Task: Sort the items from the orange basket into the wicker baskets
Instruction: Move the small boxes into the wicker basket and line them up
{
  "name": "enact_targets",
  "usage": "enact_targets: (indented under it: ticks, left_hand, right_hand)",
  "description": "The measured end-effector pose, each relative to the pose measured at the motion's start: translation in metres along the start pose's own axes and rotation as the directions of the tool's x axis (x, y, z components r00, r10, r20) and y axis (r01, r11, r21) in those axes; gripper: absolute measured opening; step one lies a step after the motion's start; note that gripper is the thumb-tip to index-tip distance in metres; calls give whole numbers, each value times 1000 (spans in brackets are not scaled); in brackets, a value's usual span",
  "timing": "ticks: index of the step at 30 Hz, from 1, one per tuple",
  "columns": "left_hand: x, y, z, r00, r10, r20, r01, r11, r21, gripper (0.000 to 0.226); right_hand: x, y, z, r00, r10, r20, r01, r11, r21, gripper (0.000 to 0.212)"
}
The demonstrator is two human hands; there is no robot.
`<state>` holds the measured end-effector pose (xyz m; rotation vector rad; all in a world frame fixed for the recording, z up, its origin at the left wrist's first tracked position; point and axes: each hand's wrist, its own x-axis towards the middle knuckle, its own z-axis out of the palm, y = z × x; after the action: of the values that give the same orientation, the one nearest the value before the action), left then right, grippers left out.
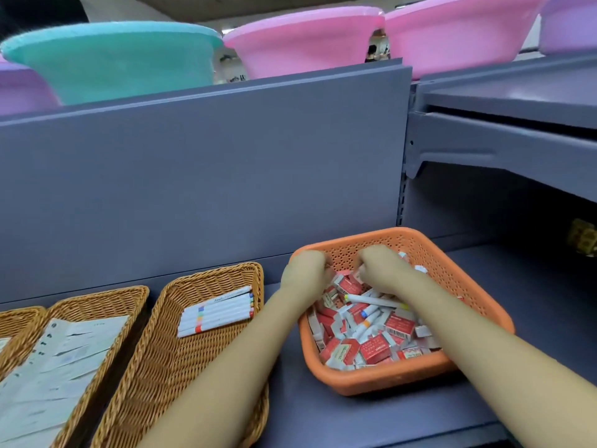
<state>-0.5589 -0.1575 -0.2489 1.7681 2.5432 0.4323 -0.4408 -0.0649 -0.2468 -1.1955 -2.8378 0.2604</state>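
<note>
Currently I see both hands, left hand (305, 270) and right hand (381, 268), curled inside the perforated orange basket (478, 286). Can't tell what either grips. Red boxes (374, 350) fill it.

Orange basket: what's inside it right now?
The orange basket holds red-and-white boxes and white markers. Both hands, left hand and right hand, cover its far side.

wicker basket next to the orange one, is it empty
No, the wicker basket beside the orange basket holds a row of white markers lying side by side.
</note>
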Motion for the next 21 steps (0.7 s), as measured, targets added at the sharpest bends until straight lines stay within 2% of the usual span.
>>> enact_targets:
  ticks: [3,5,6,8,9,11,13,16,19,21]
  left_hand:
    - [-10,-2,-9,991,-47,-129,16,973,-230,20]
    - [-20,-2,-18,981,-102,-163,30,918,-395,17]
    - [-25,-3,-23,980,-140,-142,41,838,-543,14]
    - [-37,-1,-34,983,-185,-17,86,533,-842,10]
    - [-44,0,-39,984,-176,37,103,383,-918,11]
    - [-57,0,-48,988,-141,69,99,220,-970,18]
    - [-69,0,-53,992,-107,62,81,188,-979,27]
    - [-85,0,-54,997,-68,30,44,226,-973,36]
    - [-98,-2,-53,998,-56,2,13,203,-979,33]
    - [-106,-5,-51,998,-64,6,18,181,-983,27]
  right_hand:
    - [-14,5,-14,997,1,-76,20,961,274,26]
    - [-28,6,-21,994,12,-109,49,841,539,22]
    - [-36,6,-26,993,22,-118,62,745,665,19]
    - [-52,4,-34,993,30,-115,79,558,826,18]
    - [-59,3,-37,993,24,-119,92,493,865,21]
    - [-72,2,-40,992,-5,-129,119,422,899,27]
    - [-83,0,-40,990,-32,-136,138,387,912,33]
    - [-99,-5,-38,985,-46,-164,170,304,937,35]
    - [-112,-12,-38,981,-60,-186,193,180,965,34]
    - [-118,-15,-36,979,-70,-192,201,148,968,34]
